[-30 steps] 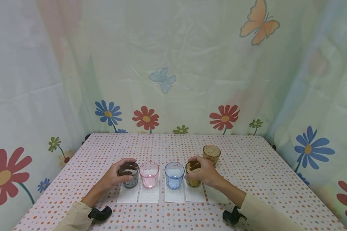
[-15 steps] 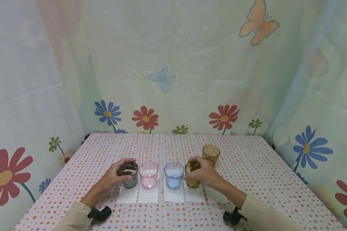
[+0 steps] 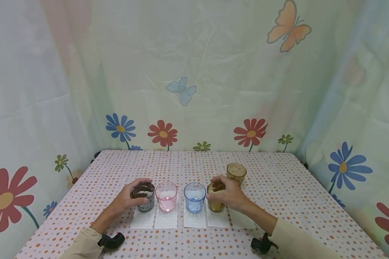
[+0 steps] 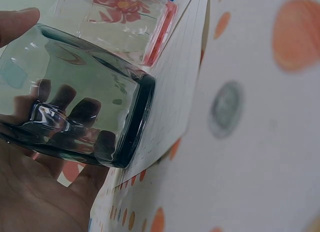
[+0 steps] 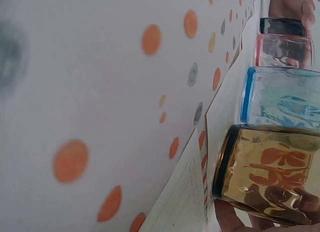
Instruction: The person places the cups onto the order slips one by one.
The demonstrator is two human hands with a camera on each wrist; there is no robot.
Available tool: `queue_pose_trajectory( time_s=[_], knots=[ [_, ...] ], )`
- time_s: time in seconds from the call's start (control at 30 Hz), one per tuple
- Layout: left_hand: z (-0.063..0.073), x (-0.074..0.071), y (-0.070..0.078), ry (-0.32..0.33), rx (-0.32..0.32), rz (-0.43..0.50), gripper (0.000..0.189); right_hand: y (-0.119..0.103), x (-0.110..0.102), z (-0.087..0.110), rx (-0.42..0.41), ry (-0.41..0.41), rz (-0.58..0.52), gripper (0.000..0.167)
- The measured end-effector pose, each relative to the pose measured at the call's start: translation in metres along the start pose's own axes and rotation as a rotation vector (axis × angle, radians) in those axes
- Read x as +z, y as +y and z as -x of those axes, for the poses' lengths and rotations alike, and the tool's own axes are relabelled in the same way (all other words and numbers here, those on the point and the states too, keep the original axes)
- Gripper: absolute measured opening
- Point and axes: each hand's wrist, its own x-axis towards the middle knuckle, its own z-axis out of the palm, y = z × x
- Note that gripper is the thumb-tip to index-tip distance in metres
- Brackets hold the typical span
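Observation:
My left hand (image 3: 126, 197) is curled round a smoky grey glass tumbler (image 3: 147, 206), thumb on the near side and fingers behind. In the left wrist view the grey tumbler (image 4: 95, 101) has its base right at a white paper slip. My right hand (image 3: 232, 194) grips an amber tumbler (image 3: 215, 206) the same way, its fingers showing through the glass in the right wrist view. Between the hands stand a pink tumbler (image 3: 166, 204) and a blue tumbler (image 3: 194, 205), both upright. All of these tumblers form one row along the paper slips.
Behind the right hand stands a second amber tumbler (image 3: 236, 173). Several white paper slips (image 3: 194, 221) lie side by side in front of the row; the rightmost slip (image 3: 243, 220) is under the right forearm. A dotted cloth (image 3: 181, 246) covers the table, with floral curtains around it.

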Motion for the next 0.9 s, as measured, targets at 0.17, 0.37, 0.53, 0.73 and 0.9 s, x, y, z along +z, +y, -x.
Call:
queue_pose_trajectory(
  time_s=[0.17, 0.37, 0.53, 0.73, 0.9],
  knots=[
    [0.0, 0.0008, 0.0015, 0.005, 0.003, 0.0, 0.056, -0.0008, -0.0007, -0.0006, -0.04, 0.019, 0.014, 0.053],
    [0.0, 0.0003, 0.0006, 0.008, -0.013, 0.0, 0.056, 0.0002, -0.0027, -0.0014, -0.065, 0.025, -0.019, 0.055],
    [0.0003, -0.0007, 0.0008, 0.006, -0.015, -0.006, 0.056, -0.0009, -0.006, -0.0019, -0.083, 0.029, -0.042, 0.057],
    [0.0001, -0.0001, 0.0023, -0.002, -0.016, 0.011, 0.057, -0.0027, -0.0083, -0.0036, -0.098, 0.024, -0.062, 0.059],
    [0.0002, 0.0001, 0.0, 0.008, -0.024, -0.002, 0.058, -0.0037, -0.0064, -0.0074, -0.1, 0.027, -0.031, 0.06]
  ],
)
